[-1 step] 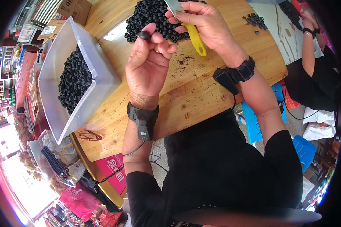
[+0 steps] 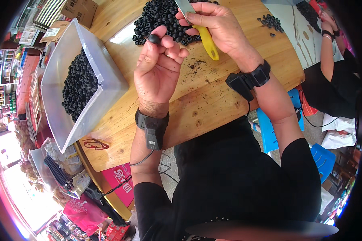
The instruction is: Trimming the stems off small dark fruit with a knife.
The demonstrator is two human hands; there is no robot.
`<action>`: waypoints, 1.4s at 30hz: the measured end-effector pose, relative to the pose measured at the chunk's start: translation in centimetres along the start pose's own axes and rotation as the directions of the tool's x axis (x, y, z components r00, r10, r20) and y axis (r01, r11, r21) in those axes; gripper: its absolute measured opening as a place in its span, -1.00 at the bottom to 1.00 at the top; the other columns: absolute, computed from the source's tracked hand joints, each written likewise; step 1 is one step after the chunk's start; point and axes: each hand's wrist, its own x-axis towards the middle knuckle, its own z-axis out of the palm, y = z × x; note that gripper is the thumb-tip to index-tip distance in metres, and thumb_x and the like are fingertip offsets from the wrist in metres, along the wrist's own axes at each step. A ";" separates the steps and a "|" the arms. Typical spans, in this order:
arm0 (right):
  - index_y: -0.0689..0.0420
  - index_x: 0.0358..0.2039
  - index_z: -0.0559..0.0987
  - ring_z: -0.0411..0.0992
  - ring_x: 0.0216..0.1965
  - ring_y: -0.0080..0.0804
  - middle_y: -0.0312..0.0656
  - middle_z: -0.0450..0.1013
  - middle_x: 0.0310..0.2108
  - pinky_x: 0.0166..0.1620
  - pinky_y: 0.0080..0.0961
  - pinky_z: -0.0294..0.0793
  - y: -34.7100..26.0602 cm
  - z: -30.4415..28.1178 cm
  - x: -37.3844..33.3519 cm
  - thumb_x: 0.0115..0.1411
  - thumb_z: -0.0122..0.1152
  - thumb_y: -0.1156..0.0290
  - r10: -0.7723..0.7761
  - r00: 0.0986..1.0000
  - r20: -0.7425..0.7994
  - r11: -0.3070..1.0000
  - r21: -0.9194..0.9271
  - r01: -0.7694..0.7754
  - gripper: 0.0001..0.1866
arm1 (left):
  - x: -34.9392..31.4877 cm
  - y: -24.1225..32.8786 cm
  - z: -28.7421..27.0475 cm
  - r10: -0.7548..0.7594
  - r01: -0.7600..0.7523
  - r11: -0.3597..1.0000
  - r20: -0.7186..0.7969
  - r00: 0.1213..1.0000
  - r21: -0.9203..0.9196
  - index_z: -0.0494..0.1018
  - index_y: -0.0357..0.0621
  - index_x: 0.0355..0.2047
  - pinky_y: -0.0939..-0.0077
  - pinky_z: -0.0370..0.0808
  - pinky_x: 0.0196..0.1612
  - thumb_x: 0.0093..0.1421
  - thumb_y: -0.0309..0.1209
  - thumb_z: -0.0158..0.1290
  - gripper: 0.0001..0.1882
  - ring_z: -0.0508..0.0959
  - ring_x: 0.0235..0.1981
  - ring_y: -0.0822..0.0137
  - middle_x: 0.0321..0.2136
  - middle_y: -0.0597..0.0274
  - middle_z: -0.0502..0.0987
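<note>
My left hand (image 2: 159, 74) is raised palm up over the wooden table, pinching one small round black ball (image 2: 154, 39) between thumb and fingertip. To its right, my right hand (image 2: 221, 28) is closed round a knife with a yellow handle (image 2: 208, 43). The knife's metal blade (image 2: 184, 6) points up and left, its tip cut off by the picture edge. Behind both hands lies a heap of small black bead-like pieces (image 2: 157, 16), several with a hollow showing. On the left stands a translucent plastic bin (image 2: 112, 74) holding more black pieces (image 2: 79, 86).
Dark crumbs (image 2: 197, 64) litter the wooden table (image 2: 185, 108). A thin dark red looped thing (image 2: 95, 144) lies at its near left corner. A smaller black cluster (image 2: 270, 21) sits at the far right. Another person's arm (image 2: 328, 52) reaches over a pale table (image 2: 287, 24). Blue stools (image 2: 269, 128) stand right.
</note>
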 end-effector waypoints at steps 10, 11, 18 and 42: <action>0.29 -0.26 0.55 0.49 -0.38 -0.50 -0.20 0.51 -0.37 -0.33 -0.62 0.53 -0.5 0.3 0.2 0.18 0.11 0.54 0.057 0.997 -0.047 0.998 0.034 -0.055 -0.87 | -0.8 1.8 3.0 0.066 -0.099 0.971 0.154 0.986 0.216 0.40 -0.29 -0.04 0.35 0.44 -0.24 0.26 -0.36 -0.07 -0.68 0.40 -0.45 0.37 -0.42 0.20 0.48; 0.28 -0.26 0.55 0.49 -0.37 -0.49 -0.20 0.51 -0.36 -0.32 -0.61 0.54 -0.6 0.1 0.3 0.19 0.11 0.54 0.056 0.996 -0.070 0.998 0.010 -0.056 -0.86 | -0.9 2.8 3.7 0.146 -0.191 0.896 0.138 0.980 0.402 0.43 -0.31 -0.07 0.40 0.46 -0.28 0.26 -0.40 -0.06 -0.71 0.43 -0.48 0.37 -0.45 0.18 0.50; 0.31 -0.21 0.53 0.50 -0.33 -0.46 -0.15 0.51 -0.31 -0.30 -0.58 0.56 -0.8 -0.9 0.4 0.18 0.09 0.57 -0.019 0.998 -0.063 0.998 0.062 0.023 -0.83 | -3.1 11.6 6.1 0.608 0.021 -0.600 0.439 0.661 0.800 0.54 -0.25 -0.21 0.56 0.45 -0.40 0.13 -0.50 0.11 -0.79 0.52 -0.48 0.46 -0.39 0.20 0.58; 0.35 -0.23 0.51 0.51 -0.36 -0.42 -0.13 0.50 -0.36 -0.31 -0.56 0.57 -0.2 -1.9 1.1 0.16 0.12 0.58 -0.009 0.996 -0.083 0.991 0.133 0.020 -0.83 | 2.4 -0.1 -5.1 0.380 0.091 -0.682 0.245 0.892 0.725 0.53 -0.18 -0.37 0.29 0.45 -0.35 0.04 -0.41 0.15 -0.85 0.52 -0.44 0.09 -0.43 0.10 0.51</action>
